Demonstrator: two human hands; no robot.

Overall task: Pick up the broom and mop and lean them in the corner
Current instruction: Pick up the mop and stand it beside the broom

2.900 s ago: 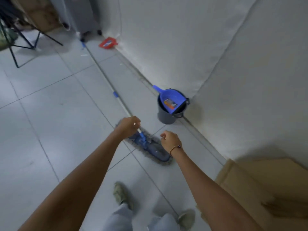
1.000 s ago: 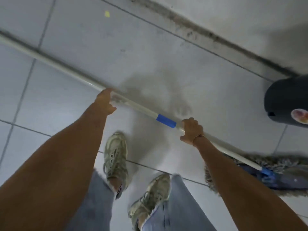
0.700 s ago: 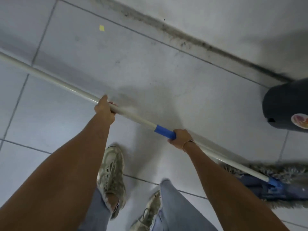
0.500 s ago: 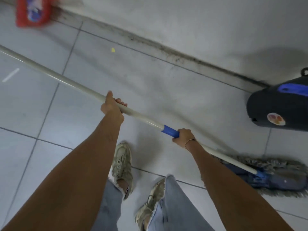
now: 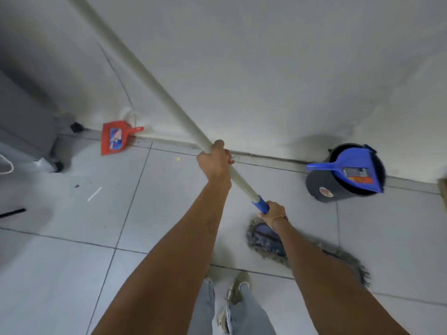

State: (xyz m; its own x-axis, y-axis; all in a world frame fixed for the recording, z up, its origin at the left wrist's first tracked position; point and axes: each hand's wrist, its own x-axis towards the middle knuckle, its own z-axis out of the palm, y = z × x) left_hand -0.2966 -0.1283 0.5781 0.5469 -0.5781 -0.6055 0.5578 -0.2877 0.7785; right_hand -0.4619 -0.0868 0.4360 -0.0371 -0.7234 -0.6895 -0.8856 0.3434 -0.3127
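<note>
The mop has a long white handle (image 5: 145, 76) with a blue collar and a flat blue head with a grey fringe (image 5: 268, 240). Its head rests on the tiled floor in front of my feet, while the handle rises steeply up and to the left past the top edge. My left hand (image 5: 216, 160) is wrapped around the white handle. Lower down, my right hand (image 5: 274, 211) grips it just below the blue collar. My right forearm covers the middle of the mop head. No broom is in view.
A dark bucket (image 5: 321, 187) with a blue dustpan (image 5: 350, 170) in it stands by the white wall (image 5: 266, 68) at the right. A red dustpan (image 5: 116, 139) lies at the wall's foot on the left, beside a grey wheeled appliance (image 5: 26, 122).
The mop handle has swung up from nearly flat near the floor to steeply raised, both hands still gripping it. The view has lifted, so the wall, bucket and red dustpan show.
</note>
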